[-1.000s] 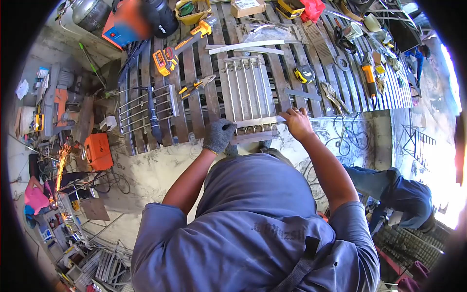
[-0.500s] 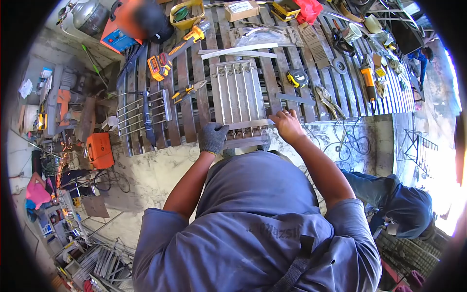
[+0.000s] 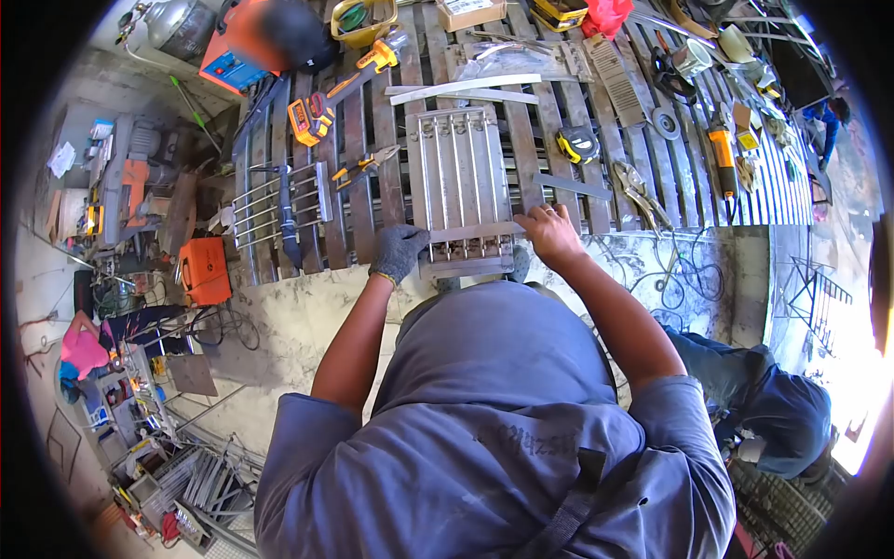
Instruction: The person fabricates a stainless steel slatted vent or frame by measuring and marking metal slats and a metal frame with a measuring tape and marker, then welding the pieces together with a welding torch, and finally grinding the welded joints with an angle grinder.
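A flat metal strip [image 3: 477, 231] lies crosswise over several parallel metal rods [image 3: 469, 177] set in a rectangular metal frame [image 3: 424, 186] at the bench's front edge. My left hand [image 3: 399, 252], in a dark grey glove, pinches the strip's left end. At the opposite end, the bare fingers of my right hand [image 3: 553, 235] close on the strip. A short flat bar [image 3: 573, 186] rests just beyond the right hand. Left of the frame are orange-handled pliers [image 3: 367, 168] and a small grid of welded rods [image 3: 279, 207].
On the slatted metal bench [image 3: 368, 200] sit a tape measure [image 3: 577, 144], locking pliers [image 3: 641, 194], a cordless grinder [image 3: 312, 119] and a yellow power tool [image 3: 723, 156]. Cables [image 3: 684, 275] hang at right. One person [image 3: 773, 401] bends nearby; another [image 3: 86, 349] is far left.
The strip has shifted slightly and lies straighter across the rods. My left hand has moved a little outward to its end. Sparks by the far-left person are gone.
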Motion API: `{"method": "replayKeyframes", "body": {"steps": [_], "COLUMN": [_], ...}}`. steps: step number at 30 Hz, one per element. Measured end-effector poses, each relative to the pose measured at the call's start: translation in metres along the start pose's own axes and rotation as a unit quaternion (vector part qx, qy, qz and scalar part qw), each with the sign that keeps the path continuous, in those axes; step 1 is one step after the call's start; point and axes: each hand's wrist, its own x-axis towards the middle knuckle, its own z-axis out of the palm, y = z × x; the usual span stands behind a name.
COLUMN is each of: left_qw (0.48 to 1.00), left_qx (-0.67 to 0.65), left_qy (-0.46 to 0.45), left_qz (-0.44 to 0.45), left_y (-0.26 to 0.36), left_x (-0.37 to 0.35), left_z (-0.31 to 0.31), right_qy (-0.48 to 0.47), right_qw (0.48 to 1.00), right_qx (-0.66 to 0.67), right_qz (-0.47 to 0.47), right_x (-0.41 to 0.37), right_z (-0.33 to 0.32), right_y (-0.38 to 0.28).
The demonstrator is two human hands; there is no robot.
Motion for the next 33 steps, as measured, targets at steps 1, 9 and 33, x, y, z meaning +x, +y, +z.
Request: {"method": "replayKeyframes", "body": {"steps": [1, 9, 33], "left_qw": [0.999, 0.947, 0.895], "left_qx": [0.028, 0.23, 0.342], "left_qy": [-0.015, 0.083, -0.098], "left_qz": [-0.009, 0.206, 0.27], "left_y": [0.002, 0.051, 0.049], "left_x": [0.003, -0.024, -0.036], "left_z": [-0.005, -0.019, 0.045], "right_qy": [-0.003, -0.011, -0.013], "right_qw": [1.0, 1.0, 1.0], "right_qx": [0.001, -0.002, -0.01], "right_qz": [0.004, -0.01, 0.01], "right_x": [0.001, 0.003, 0.007], "right_z": [-0.001, -0.005, -0.007], "right_y": [-0.001, 0.0, -0.006]}}
